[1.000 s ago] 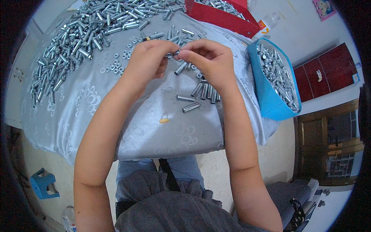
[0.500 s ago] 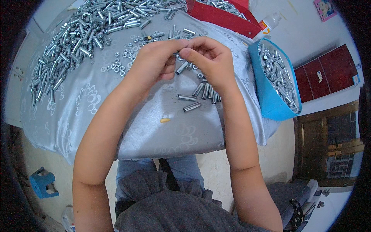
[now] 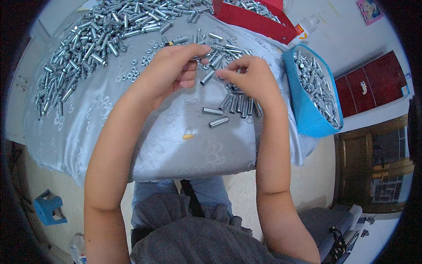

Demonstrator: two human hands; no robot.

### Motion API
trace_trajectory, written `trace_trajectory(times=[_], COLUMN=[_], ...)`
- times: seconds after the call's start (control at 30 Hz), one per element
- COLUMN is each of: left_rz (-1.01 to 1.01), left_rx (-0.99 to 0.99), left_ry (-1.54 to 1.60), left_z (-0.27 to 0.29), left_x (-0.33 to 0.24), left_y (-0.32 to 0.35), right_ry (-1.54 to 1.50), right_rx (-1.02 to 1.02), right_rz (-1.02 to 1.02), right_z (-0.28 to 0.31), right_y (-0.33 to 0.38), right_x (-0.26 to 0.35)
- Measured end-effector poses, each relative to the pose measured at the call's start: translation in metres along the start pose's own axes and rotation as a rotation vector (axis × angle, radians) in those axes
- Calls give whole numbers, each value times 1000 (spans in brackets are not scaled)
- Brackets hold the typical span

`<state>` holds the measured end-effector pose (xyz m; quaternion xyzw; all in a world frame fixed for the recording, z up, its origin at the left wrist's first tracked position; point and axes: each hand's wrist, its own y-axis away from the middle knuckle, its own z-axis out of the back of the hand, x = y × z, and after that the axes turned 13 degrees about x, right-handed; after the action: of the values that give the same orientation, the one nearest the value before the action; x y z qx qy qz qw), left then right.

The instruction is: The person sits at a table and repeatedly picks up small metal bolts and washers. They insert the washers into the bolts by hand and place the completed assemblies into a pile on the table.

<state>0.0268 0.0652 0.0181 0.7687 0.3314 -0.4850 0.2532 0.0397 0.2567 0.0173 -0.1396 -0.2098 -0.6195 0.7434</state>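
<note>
Right now I am holding my left hand (image 3: 173, 70) curled at upper centre of the frame, its fingers pinched on something small I cannot make out. Beside it, my right hand (image 3: 250, 79) is gripping a metal sleeve (image 3: 207, 78) between fingertips. Below them, loose sleeves (image 3: 239, 104) are lying on the grey cloth (image 3: 145, 141). At right, a blue tub (image 3: 307, 119) is sitting full of sleeves.

The right hand (image 3: 248, 79) has drawn away from the left hand (image 3: 173, 70).
</note>
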Motion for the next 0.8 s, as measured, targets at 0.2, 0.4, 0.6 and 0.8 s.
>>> trace_trajectory(times=[0.2, 0.4, 0.6, 0.8], left_rz=[0, -12, -8, -30], left_rx=[-42, -48, -42, -83], left_ry=[43, 14, -6, -83], left_z=[2, 0, 2, 1], left_x=[1, 1, 1, 4], left_y=[-1, -1, -1, -2], right_ry=[27, 60, 73, -452], right_rx=[6, -6, 52, 29], right_rz=[-4, 72, 102, 183], right_z=[-10, -10, -9, -4], right_y=[-6, -4, -3, -6], right_x=[-11, -19, -14, -4])
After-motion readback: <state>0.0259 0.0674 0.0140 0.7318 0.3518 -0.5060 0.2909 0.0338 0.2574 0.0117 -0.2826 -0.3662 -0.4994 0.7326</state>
